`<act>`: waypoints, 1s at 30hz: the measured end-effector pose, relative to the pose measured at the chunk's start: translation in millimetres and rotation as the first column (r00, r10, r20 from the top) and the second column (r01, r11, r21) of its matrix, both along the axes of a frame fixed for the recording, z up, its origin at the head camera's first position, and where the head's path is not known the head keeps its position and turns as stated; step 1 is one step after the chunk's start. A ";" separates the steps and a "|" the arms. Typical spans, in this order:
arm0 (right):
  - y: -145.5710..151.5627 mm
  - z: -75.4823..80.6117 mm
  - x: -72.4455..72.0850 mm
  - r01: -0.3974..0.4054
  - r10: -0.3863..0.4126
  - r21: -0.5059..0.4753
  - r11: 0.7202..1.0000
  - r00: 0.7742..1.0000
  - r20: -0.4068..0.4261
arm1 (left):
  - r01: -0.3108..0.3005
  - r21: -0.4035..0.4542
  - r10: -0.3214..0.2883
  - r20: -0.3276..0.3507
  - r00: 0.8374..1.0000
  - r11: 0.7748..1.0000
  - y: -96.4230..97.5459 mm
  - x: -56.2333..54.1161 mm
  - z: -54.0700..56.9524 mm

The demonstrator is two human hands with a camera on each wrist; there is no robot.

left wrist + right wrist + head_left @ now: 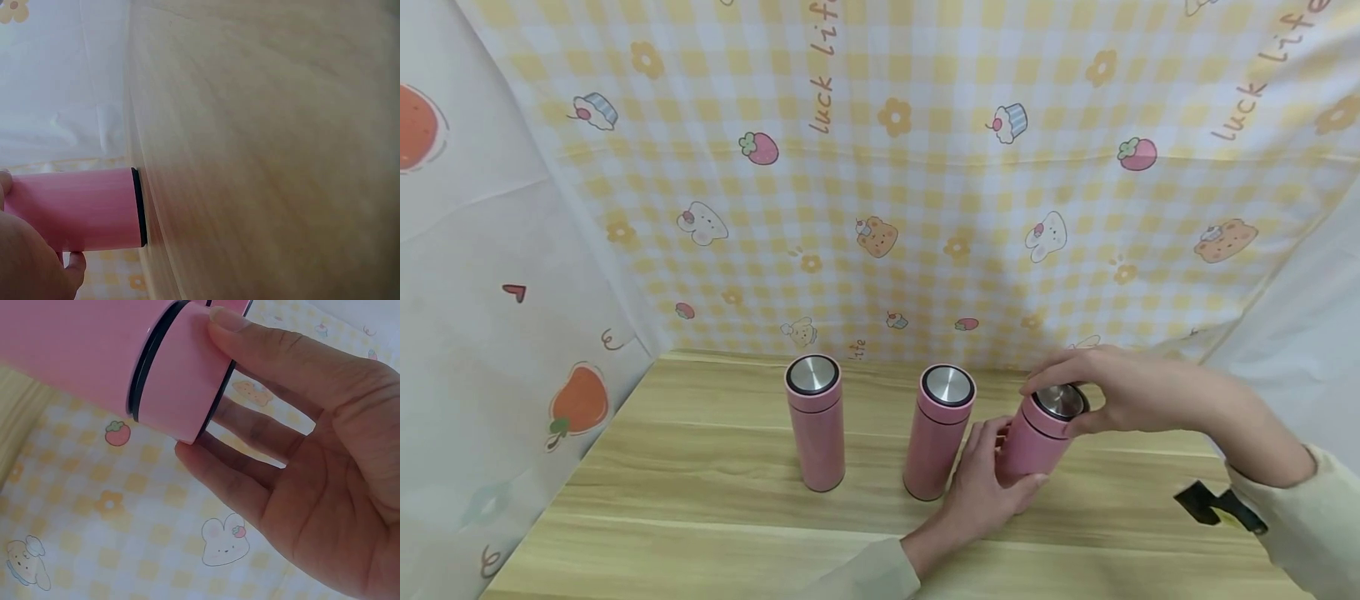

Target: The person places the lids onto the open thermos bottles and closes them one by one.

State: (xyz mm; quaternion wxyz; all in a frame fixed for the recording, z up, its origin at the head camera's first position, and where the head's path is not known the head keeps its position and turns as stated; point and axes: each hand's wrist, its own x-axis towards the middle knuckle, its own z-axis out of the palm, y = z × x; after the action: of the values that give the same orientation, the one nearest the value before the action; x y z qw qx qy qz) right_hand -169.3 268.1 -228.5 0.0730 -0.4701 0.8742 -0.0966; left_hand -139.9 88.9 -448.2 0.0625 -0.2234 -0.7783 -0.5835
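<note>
A pink thermos bottle (pixel 1028 448) stands at the right of the row, with its base on the table in the left wrist view. My left hand (pixel 979 493) grips its body low down, fingers on one side and thumb on the other. From above, my right hand (pixel 1138 393) holds the lid (pixel 181 378), thumb on the near side and fingers on the far side of its rim. The lid has a brushed silver top and sits on the body, with a black ring at the seam.
Two more pink thermos bottles stand upright to the left: the middle one (pixel 937 446) close beside my left hand, the other (pixel 817 442) farther off. The wood-grain table (pixel 700 483) meets a yellow checked cloth (pixel 925 192) behind. White cloth (pixel 512 217) hangs at the left side.
</note>
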 end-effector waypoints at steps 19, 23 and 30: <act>-10.9 2.4 4.5 0.081 -0.081 0.038 0.996 0.997 0.009 | -0.006 0.007 0.006 -0.006 1.000 1.000 -0.9 2.4 0.0; -13.8 2.7 5.2 0.103 -0.104 0.038 0.994 0.994 0.030 | -0.009 0.010 0.009 -0.019 1.000 1.000 -0.2 2.2 -0.6; -17.8 3.4 8.2 0.150 -0.151 0.062 0.987 0.988 0.022 | -0.015 0.002 0.015 -0.011 1.000 1.000 0.6 1.7 0.2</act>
State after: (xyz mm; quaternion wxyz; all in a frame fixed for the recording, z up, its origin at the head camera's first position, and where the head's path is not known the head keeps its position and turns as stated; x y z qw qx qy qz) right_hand -161.0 250.2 -225.1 0.0913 -0.3990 0.9087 -0.0820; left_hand -138.3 89.5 -448.1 0.0713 -0.2208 -0.7789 -0.5826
